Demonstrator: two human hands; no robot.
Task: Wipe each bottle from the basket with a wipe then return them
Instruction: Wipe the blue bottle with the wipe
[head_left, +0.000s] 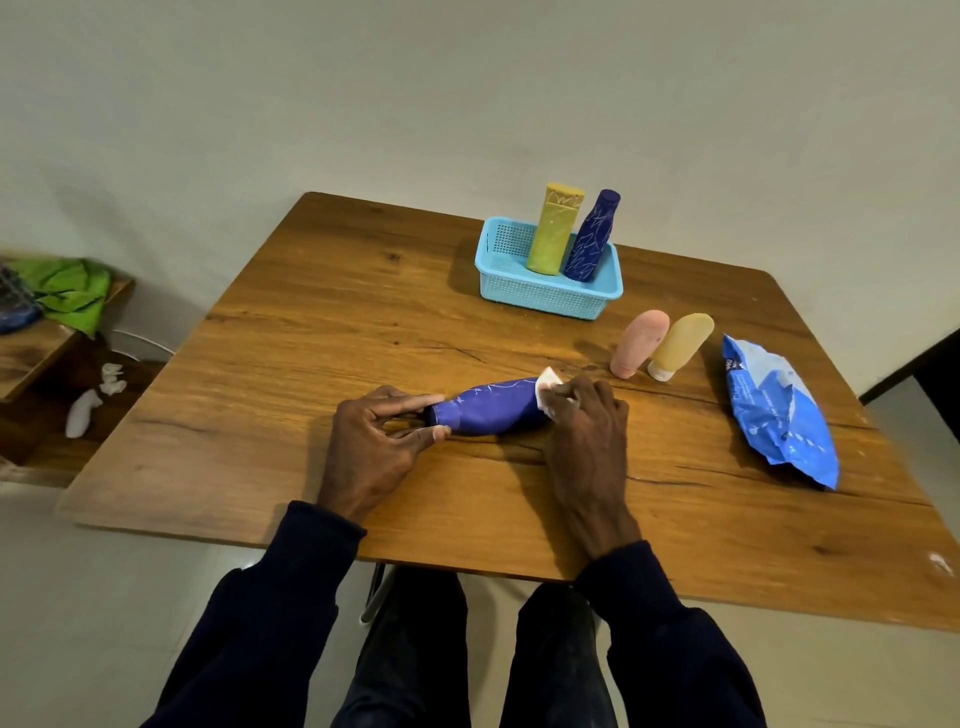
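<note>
Purple bottle (488, 410) lies sideways, nearer than the basket (545, 304): left grip (371, 441) pinches its cap end, right grip (584, 426) clutches a wipe (545, 385) against its base.

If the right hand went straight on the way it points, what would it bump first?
Probably the blue basket. The right hand points across the table toward it; the pink tube looks just right of that line.

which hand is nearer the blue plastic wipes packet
Right. The right hand, holding a white wipe on the lying purple bottle, is left of the blue plastic wipes packet; the left hand pinches the bottle's cap end, farther left.
</note>
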